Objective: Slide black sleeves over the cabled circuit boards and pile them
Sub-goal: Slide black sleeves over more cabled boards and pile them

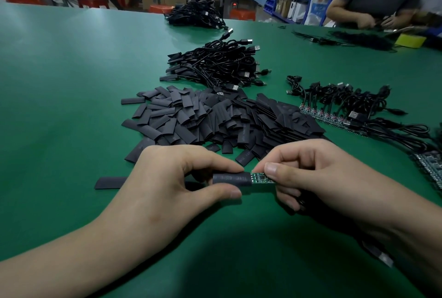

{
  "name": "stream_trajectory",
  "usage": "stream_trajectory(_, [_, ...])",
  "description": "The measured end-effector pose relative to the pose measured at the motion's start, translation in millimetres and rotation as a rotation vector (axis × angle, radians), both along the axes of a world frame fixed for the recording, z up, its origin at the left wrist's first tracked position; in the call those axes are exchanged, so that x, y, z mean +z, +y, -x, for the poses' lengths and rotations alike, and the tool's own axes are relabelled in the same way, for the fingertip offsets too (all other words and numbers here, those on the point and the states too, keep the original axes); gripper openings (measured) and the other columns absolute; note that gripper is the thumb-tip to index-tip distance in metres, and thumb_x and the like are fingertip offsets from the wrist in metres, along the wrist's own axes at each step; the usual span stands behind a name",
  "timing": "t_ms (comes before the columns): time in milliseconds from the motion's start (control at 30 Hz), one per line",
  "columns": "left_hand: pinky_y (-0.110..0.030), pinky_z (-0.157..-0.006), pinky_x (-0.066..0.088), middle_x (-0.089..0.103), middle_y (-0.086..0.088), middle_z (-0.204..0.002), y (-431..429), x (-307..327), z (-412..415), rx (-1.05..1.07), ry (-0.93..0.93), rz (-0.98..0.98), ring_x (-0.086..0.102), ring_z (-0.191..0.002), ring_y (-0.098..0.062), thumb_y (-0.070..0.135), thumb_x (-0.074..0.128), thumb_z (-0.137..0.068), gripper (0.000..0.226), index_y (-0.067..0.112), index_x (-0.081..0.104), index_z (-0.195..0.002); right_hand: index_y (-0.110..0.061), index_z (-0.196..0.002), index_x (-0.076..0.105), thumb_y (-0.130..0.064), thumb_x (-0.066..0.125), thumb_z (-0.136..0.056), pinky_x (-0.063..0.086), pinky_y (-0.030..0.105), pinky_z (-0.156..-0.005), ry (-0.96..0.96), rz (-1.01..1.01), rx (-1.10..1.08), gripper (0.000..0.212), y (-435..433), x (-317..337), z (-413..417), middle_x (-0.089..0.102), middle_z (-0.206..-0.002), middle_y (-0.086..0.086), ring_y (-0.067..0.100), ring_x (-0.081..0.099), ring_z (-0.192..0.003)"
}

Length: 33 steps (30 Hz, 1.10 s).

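1. The left hand [181, 178] pinches a black heat-shrink sleeve [232, 178] between thumb and forefinger, just above the green mat [71, 82] and close in front of the person. A light pinch on the sleeve's edges should serve best, since squeezing its flat faces would likely close the mouth.
2. The sleeve lies level, its open end facing right, with part of the board already inside. Keeping it in line with the board should stop the corners from catching.
3. The circuit board [262, 177] shows as a short green stretch between the two hands. By my judgement the step is midway, with the exposed end yet to be covered.
4. The right hand [311, 173] pinches the board's far end, thumb on top and fingers curled beneath. It should feed steadily leftward. The cable seems to run down under the palm, though it is dark there.
5. The sleeve is matte black, a flattened tube with faint grey lettering. The board is a narrow green strip carrying tiny parts.
6. Beyond the hands lies a heap of loose sleeves [203, 118]. Behind that is the pile of sleeved cables [215, 65], where this one belongs. To the right is a row of bare cabled boards [334, 116].
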State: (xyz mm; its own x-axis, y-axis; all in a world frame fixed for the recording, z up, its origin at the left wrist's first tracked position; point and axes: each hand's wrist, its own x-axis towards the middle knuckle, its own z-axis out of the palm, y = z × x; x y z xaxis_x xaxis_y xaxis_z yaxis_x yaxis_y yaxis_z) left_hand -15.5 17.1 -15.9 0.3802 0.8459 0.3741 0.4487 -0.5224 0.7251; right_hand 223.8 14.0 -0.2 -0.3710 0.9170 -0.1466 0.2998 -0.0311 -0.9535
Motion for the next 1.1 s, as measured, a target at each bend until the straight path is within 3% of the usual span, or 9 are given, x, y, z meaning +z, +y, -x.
stream_trajectory(100, [-0.019, -0.071, 0.051, 0.073, 0.023, -0.083, 0.0, -0.8, 0.6, 0.007, 0.009, -0.015, 0.069, -0.078, -0.005, 0.042, 0.086, -0.072, 0.022, 0.041, 0.079, -0.093, -0.011, -0.088, 0.074, -0.024, 0.067, -0.098, 0.041, 0.021, -0.052, -0.017, -0.035, -0.009, 0.018, -1.7, -1.2, 1.9, 0.049, -0.054, 0.002, 0.018, 0.049, -0.052])
stream_trajectory(267, [-0.025, -0.073, 0.054, 0.074, 0.019, -0.084, -0.1, -2.5, 0.5, 0.019, -0.029, 0.007, 0.071, -0.08, -0.007, 0.051, 0.076, -0.073, 0.023, 0.04, 0.079, -0.093, -0.016, -0.09, 0.069, -0.018, 0.061, -0.099, 0.042, 0.03, -0.058, -0.082, -0.138, -0.006, 0.013, -5.3, -3.0, 9.0, 0.056, -0.054, -0.001, 0.017, 0.053, -0.052])
stream_trajectory(400, [-0.025, -0.074, 0.052, 0.074, 0.018, -0.084, 0.1, -0.5, -0.8, -0.018, -0.003, 0.001, 0.071, -0.081, -0.007, 0.05, 0.077, -0.072, 0.025, 0.039, 0.08, -0.095, -0.014, -0.097, 0.058, -0.018, 0.063, -0.097, 0.044, 0.019, -0.054, -0.019, -0.131, 0.007, 0.006, -9.8, -3.2, 12.4, 0.058, -0.056, 0.0, 0.015, 0.058, -0.053])
stream_trajectory(500, [-0.023, -0.074, 0.053, 0.073, 0.019, -0.086, 0.3, 1.1, -1.8, -0.062, 0.027, -0.024, 0.071, -0.083, -0.004, 0.047, 0.077, -0.075, 0.024, 0.038, 0.08, -0.097, -0.023, -0.091, 0.057, -0.022, 0.064, -0.099, 0.046, 0.02, -0.056, -0.008, -0.147, 0.047, 0.011, -12.6, -4.9, 15.6, 0.064, -0.06, 0.001, 0.015, 0.062, -0.056])
stream_trajectory(633, [-0.021, -0.075, 0.052, 0.074, 0.019, -0.086, 1.7, -1.5, -0.1, -0.014, -0.037, -0.024, 0.07, -0.084, -0.008, 0.047, 0.075, -0.075, 0.022, 0.039, 0.08, -0.094, -0.031, -0.089, 0.06, -0.03, 0.068, -0.089, 0.056, 0.03, -0.069, -0.103, -0.368, -0.027, 0.008, -13.2, -2.0, 14.7, 0.073, -0.077, 0.001, 0.015, 0.071, -0.073])
stream_trajectory(767, [-0.03, -0.078, 0.056, 0.076, 0.014, -0.089, 3.3, -3.0, 0.9, 0.021, -0.158, 0.013, 0.072, -0.085, -0.012, 0.048, 0.08, -0.072, 0.023, 0.038, 0.079, -0.093, -0.029, -0.089, 0.068, -0.021, 0.076, -0.091, 0.054, 0.023, -0.07, -0.281, -0.71, -0.093, 0.012, -14.0, 5.1, 11.5, 0.072, -0.082, -0.011, 0.011, 0.071, -0.08])
stream_trajectory(867, [-0.035, -0.08, 0.057, 0.076, 0.01, -0.092, 3.0, -2.5, 1.6, 0.002, -0.19, -0.003, 0.072, -0.089, -0.015, 0.05, 0.073, -0.075, 0.024, 0.037, 0.079, -0.095, -0.027, -0.087, 0.072, -0.024, 0.074, -0.089, 0.055, 0.024, -0.067, -0.266, -0.78, -0.118, 0.004, -15.2, 5.0, 13.7, 0.072, -0.077, -0.013, 0.008, 0.072, -0.075])
stream_trajectory(1100, [-0.027, -0.078, 0.053, 0.074, 0.016, -0.092, 2.3, -2.0, 1.2, 0.003, -0.145, -0.055, 0.071, -0.09, -0.009, 0.049, 0.071, -0.079, 0.019, 0.039, 0.078, -0.094, -0.024, -0.086, 0.073, -0.024, 0.074, -0.088, 0.053, 0.021, -0.064, -0.313, -0.85, -0.114, 0.002, -18.4, 2.9, 16.9, 0.069, -0.07, -0.015, 0.003, 0.07, -0.069])
